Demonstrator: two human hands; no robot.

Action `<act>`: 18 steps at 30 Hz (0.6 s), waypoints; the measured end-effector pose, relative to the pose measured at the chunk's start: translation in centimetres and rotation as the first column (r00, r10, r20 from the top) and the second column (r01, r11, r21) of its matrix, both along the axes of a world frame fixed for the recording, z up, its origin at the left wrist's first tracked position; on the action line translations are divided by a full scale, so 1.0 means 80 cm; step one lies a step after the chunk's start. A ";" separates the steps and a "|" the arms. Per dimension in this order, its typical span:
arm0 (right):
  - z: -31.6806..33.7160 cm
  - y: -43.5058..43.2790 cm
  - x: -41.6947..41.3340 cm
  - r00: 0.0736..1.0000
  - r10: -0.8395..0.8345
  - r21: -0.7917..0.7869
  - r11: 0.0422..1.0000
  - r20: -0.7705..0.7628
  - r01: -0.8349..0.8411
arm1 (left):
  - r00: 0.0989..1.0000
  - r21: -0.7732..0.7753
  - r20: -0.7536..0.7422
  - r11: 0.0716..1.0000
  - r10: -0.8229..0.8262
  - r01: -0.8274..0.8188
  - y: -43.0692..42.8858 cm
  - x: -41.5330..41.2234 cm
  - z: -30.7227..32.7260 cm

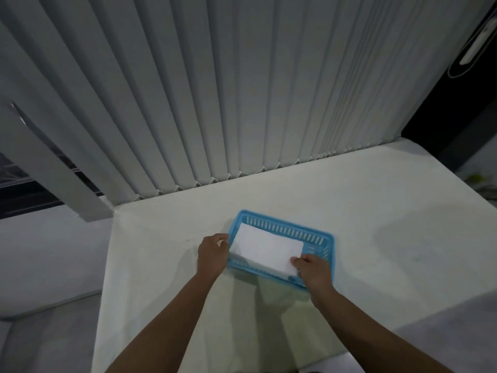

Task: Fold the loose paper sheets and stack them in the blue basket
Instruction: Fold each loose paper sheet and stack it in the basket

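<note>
1. Folded paper sheet (pixel 265 250) over the blue basket (pixel 318 236) on the table (pixel 376 224), tilted, near edge above the rim.
2. Left hand (pixel 212 255) pinching the left end, right hand (pixel 313 270) the near right corner (hands well apart, probably to keep it square).
3. Likely being lowered in.

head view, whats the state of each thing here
folded paper: folded, white, lying in the basket, held at both ends
blue basket: upright on the table, open-topped
left hand: gripping the paper's left end
right hand: pinching the paper's right corner
vertical blinds: drawn shut
</note>
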State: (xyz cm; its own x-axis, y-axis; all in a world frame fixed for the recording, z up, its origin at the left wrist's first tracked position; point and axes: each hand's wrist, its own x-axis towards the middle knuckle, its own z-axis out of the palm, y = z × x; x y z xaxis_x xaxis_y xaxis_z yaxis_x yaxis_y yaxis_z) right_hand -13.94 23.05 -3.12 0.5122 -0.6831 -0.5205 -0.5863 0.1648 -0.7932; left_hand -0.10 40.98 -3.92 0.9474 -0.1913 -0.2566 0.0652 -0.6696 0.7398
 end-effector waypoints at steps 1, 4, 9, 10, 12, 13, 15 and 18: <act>-0.003 0.000 -0.002 1.000 -0.009 -0.004 1.000 -0.005 0.009 | 0.999 0.038 0.026 0.999 -0.039 0.038 0.000 0.004 -0.004; -0.005 0.000 -0.001 1.000 -0.020 -0.026 0.999 -0.023 0.020 | 0.990 0.111 0.089 0.989 -0.107 0.097 -0.001 0.014 -0.012; -0.004 0.001 0.005 0.999 -0.031 -0.071 0.997 -0.020 0.029 | 0.973 0.238 0.086 0.953 -0.213 0.187 -0.002 0.024 -0.020; -0.003 0.002 0.005 0.999 -0.029 -0.075 0.997 -0.021 0.027 | 0.971 0.258 0.078 0.945 -0.225 0.199 -0.002 0.024 -0.018; -0.002 0.003 0.007 1.000 -0.017 -0.084 0.996 -0.021 0.015 | 0.964 0.287 0.072 0.931 -0.256 0.226 -0.003 0.024 -0.018; -0.001 0.003 0.008 1.000 -0.010 -0.091 0.996 -0.017 0.008 | 0.961 0.294 0.066 0.926 -0.267 0.237 -0.004 0.024 -0.018; 0.002 0.004 0.011 1.000 0.006 -0.096 0.995 -0.006 -0.006 | 0.957 0.307 0.053 0.917 -0.285 0.256 -0.003 0.024 -0.019; 0.005 0.006 0.015 1.000 0.026 -0.103 0.994 -0.011 -0.027 | 0.948 0.328 0.053 0.902 -0.314 0.281 -0.001 0.024 -0.021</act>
State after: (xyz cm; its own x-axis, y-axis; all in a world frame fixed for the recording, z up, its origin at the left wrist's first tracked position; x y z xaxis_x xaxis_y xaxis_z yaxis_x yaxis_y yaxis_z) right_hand -12.70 23.53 -2.72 0.5265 -0.7193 -0.4532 -0.5969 0.0669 -0.7995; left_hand 1.80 40.90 -5.61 0.8830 -0.3941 -0.2550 -0.2376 -0.8437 0.4814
